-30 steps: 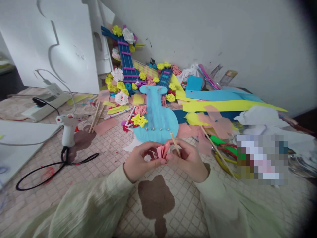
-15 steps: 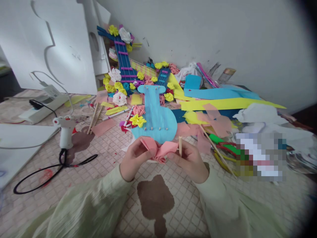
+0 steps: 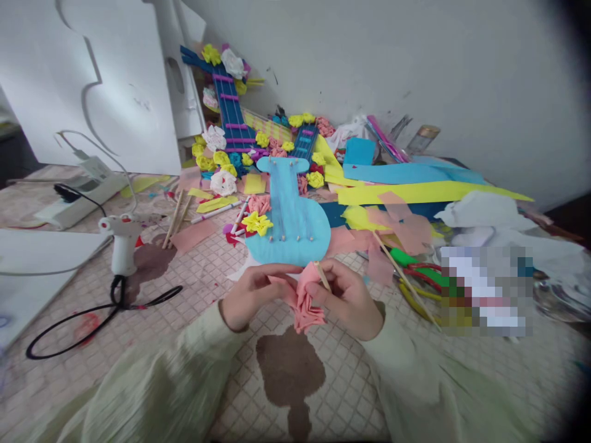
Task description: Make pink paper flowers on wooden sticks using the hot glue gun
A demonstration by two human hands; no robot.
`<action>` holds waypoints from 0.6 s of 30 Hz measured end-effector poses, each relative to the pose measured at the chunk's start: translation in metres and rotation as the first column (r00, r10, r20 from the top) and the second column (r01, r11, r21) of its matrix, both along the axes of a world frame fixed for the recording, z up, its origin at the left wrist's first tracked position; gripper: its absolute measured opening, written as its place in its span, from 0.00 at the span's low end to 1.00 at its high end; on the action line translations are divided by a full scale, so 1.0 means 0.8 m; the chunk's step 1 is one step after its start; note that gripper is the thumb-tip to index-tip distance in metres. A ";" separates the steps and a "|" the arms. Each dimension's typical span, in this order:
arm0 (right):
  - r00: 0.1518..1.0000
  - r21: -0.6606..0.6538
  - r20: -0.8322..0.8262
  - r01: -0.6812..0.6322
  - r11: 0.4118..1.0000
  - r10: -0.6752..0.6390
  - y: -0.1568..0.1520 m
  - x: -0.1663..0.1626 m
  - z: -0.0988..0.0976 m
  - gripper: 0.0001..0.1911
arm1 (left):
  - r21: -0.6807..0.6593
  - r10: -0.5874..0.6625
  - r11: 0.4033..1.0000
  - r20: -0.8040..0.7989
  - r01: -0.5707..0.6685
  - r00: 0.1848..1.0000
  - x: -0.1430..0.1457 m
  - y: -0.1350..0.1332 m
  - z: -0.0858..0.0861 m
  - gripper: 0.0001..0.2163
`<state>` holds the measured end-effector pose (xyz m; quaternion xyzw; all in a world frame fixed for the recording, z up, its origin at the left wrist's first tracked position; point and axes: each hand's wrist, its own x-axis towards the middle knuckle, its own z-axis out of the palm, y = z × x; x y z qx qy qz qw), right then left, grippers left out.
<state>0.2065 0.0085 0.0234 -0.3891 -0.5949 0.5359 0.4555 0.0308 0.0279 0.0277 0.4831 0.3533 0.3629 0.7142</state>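
Note:
A strip of pink crepe paper (image 3: 308, 306), bunched into folds at its lower end, is held between both hands above the table. My left hand (image 3: 252, 295) is closed on its left part, thumb on top. My right hand (image 3: 348, 299) pinches its right part and also holds a short wooden stick (image 3: 322, 276), which slants up between the fingers. Just beyond the hands lies a light blue guitar-shaped cutout (image 3: 295, 212) with small pegs and strings. A yellow paper flower (image 3: 257, 224) and pink crumpled paper sit at its left edge.
A white glue gun (image 3: 124, 246) with a looped black cord stands at left, near a power strip (image 3: 83, 191). Dark blue necks with paper flowers (image 3: 233, 117) lean at the back. Yellow paper strips (image 3: 434, 194), scissors and a long wooden stick (image 3: 406, 280) lie at right.
The pink paper has turned from two spread flaps to a folded bunch hanging lower. The stick in my right hand has gone from upright to tilted left.

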 end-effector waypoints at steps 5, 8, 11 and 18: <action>0.999 -0.028 -0.009 -0.037 0.999 0.037 0.001 -0.002 -0.002 0.09 | -0.187 -0.181 0.962 0.107 0.199 0.978 0.002 0.005 -0.005 0.10; 0.999 -0.046 -0.021 -0.028 0.999 0.027 0.003 0.000 -0.002 0.12 | -0.203 -0.168 0.957 0.194 0.207 0.967 0.002 0.006 -0.005 0.08; 0.997 -0.107 -0.063 -0.043 0.993 0.036 0.004 0.002 -0.001 0.14 | -0.215 -0.128 0.961 0.222 0.176 0.967 0.001 0.007 -0.005 0.05; 0.986 -0.225 -0.145 -0.113 0.968 0.082 0.004 0.002 -0.001 0.24 | -0.195 -0.088 0.973 0.190 0.125 0.978 0.001 0.006 -0.010 0.05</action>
